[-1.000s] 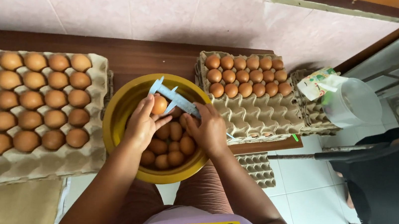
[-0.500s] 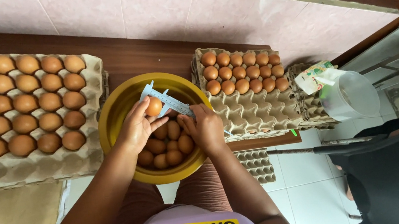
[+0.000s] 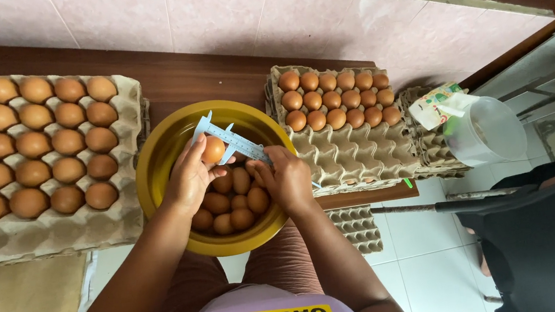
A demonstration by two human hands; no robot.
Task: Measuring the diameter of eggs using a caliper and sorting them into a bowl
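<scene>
Not much moved tbh. The caliper [image 3: 230, 139] has slid left and a bit down toward the frame's middle, and the egg [image 3: 213, 149] now sits right in its jaws. The left hand [image 3: 189, 178] pinches it, the right hand [image 3: 285, 179] shifted slightly along the caliper's bar.

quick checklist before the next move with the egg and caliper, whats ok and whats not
1. Egg held in the left hand: ok, fingers wrap it above the yellow bowl.
2. Caliper held by the right hand: ok, the hand grips its lower end.
3. Caliper jaws set on the egg: cannot tell, the egg sits at the jaws but contact is unclear.
4. Scale reading visible: cannot tell, too small.
5. Free cups in the right egg tray: ok, the near rows are empty.
6. Left egg tray: ok, its nearest row looks empty.
</scene>
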